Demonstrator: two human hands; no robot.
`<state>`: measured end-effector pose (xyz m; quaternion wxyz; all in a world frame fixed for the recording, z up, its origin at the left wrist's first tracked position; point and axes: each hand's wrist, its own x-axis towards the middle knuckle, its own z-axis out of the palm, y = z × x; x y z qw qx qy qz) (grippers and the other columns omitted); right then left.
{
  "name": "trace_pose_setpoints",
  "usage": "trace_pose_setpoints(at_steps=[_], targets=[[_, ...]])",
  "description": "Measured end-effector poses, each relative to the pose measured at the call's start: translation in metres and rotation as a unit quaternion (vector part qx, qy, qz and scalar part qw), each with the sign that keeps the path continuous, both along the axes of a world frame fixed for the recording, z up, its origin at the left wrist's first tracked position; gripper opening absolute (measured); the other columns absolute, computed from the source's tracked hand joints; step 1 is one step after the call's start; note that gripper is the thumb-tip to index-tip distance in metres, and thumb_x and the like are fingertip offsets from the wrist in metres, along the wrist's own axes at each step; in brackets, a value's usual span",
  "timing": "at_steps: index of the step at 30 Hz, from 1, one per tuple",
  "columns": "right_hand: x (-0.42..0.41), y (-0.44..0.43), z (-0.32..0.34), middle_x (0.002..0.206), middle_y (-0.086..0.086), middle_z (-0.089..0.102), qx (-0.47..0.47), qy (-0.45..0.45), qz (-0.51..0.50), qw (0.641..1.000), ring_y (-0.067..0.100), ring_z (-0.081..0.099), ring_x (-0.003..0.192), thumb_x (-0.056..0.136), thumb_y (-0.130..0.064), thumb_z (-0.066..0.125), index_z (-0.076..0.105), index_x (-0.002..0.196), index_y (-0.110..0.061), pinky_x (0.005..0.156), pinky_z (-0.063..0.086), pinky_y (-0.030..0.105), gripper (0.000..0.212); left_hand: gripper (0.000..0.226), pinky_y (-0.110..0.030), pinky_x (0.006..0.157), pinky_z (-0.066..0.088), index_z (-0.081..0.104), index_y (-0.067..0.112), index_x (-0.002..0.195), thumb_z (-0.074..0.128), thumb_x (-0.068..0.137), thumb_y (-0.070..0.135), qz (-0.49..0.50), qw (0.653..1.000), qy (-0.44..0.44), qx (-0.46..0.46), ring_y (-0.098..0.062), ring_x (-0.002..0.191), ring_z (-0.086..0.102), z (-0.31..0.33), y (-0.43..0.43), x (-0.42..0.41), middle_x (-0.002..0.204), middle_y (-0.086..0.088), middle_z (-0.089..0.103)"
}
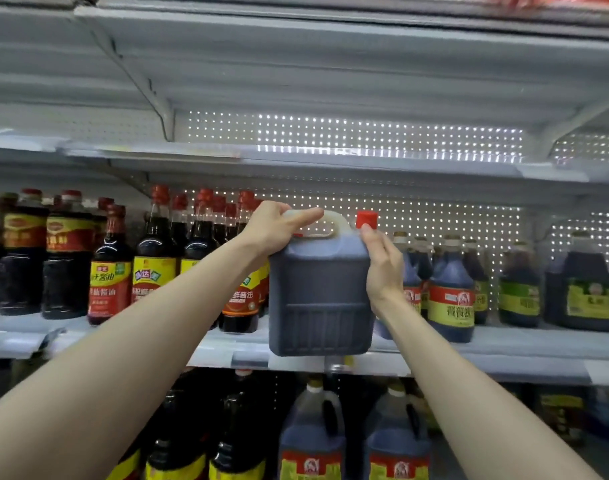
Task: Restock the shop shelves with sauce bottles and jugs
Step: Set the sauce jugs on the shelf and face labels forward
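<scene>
A large square jug (318, 292) of dark sauce with a red cap and a pale handle hangs in front of the middle shelf (504, 344), its plain back side toward me. My left hand (275, 230) grips the handle on top. My right hand (382, 265) holds the jug's right upper side, fingers reaching up to the neck below the cap. The jug's base hangs level with the shelf's front edge.
Red-capped sauce bottles (154, 258) fill the middle shelf to the left. Labelled jugs (450, 292) stand on it to the right. Behind the held jug the shelf is hidden. More bottles and jugs (311, 438) fill the shelf below. The shelf above (331, 159) shows no stock.
</scene>
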<state>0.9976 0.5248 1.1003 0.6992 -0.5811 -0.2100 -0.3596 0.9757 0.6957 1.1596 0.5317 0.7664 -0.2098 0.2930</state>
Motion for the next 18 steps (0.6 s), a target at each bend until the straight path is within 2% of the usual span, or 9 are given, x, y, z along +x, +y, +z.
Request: trace_pose_setpoints(at_steps=[2,5,7,10,13,14,16,18], targets=[[0.018,0.0,0.001,0.075,-0.007,0.06,0.0,0.001,-0.011,1.0,0.003,0.054,0.07,0.094,-0.035,0.057,0.063,0.085,-0.015,0.064,0.041,0.016,0.023,0.04,-0.013,0.042,0.031,0.054,0.015,0.054,0.073,0.082,0.036,0.006,1.0,0.001,-0.001,0.004,0.037,0.041,0.004,-0.002,0.017,0.04,0.017,0.047],[0.049,0.0,0.008,0.068,-0.01,0.055,-0.007,-0.001,-0.039,0.999,0.008,0.048,0.069,0.082,-0.048,0.057,0.061,0.077,-0.014,0.068,0.037,0.026,0.035,0.042,-0.02,0.049,0.033,0.058,0.01,0.059,0.073,0.079,0.044,0.03,1.0,-0.006,0.003,-0.005,0.049,0.044,0.006,-0.002,0.045,0.052,0.008,0.051],[0.068,0.0,0.012,0.068,-0.01,0.057,-0.012,0.013,-0.04,0.999,0.009,0.049,0.07,0.078,-0.052,0.055,0.061,0.074,-0.015,0.07,0.037,0.03,0.038,0.04,-0.015,0.046,0.033,0.06,0.013,0.056,0.072,0.081,0.041,0.039,0.999,-0.006,-0.003,0.001,0.045,0.045,0.007,-0.002,0.064,0.047,0.013,0.051],[0.096,0.002,0.013,0.072,-0.006,0.058,-0.005,0.026,-0.033,0.999,0.012,0.05,0.073,0.076,-0.054,0.055,0.061,0.075,-0.009,0.073,0.038,0.032,0.045,0.047,-0.024,0.056,0.036,0.067,-0.001,0.069,0.073,0.079,0.044,0.053,0.999,-0.005,-0.006,-0.009,0.059,0.048,0.009,-0.003,0.09,0.062,0.001,0.056],[0.119,0.005,0.009,0.084,-0.003,0.065,0.001,0.053,-0.03,0.998,0.017,0.057,0.083,0.072,-0.058,0.055,0.066,0.08,-0.014,0.081,0.043,0.034,0.046,0.046,-0.024,0.053,0.033,0.059,0.011,0.05,0.074,0.079,0.044,0.072,0.997,0.012,0.001,-0.009,0.054,0.044,0.009,-0.004,0.111,0.055,0.003,0.05],[0.125,0.006,0.007,0.09,0.0,0.067,-0.002,0.067,-0.029,0.997,0.02,0.06,0.089,0.071,-0.061,0.055,0.066,0.08,-0.017,0.086,0.045,0.037,0.046,0.044,-0.024,0.052,0.035,0.059,0.014,0.05,0.074,0.079,0.044,0.076,0.997,0.018,0.003,-0.008,0.052,0.044,0.007,-0.005,0.118,0.055,0.004,0.052],[0.136,0.004,0.004,0.097,0.003,0.065,0.0,0.099,-0.032,0.995,0.025,0.061,0.097,0.071,-0.062,0.057,0.064,0.085,-0.018,0.091,0.045,0.04,0.047,0.039,-0.029,0.061,0.045,0.069,0.008,0.072,0.074,0.079,0.046,0.075,0.997,0.026,0.002,-0.011,0.063,0.054,0.002,-0.005,0.132,0.073,-0.002,0.066],[0.145,0.002,0.0,0.102,0.003,0.06,0.0,0.129,-0.038,0.991,0.025,0.058,0.101,0.081,-0.058,0.061,0.06,0.096,-0.011,0.093,0.044,0.039,0.049,0.037,-0.027,0.067,0.044,0.067,0.013,0.084,0.073,0.078,0.049,0.071,0.997,0.025,-0.005,-0.011,0.07,0.055,-0.003,-0.005,0.144,0.082,-0.001,0.064]])
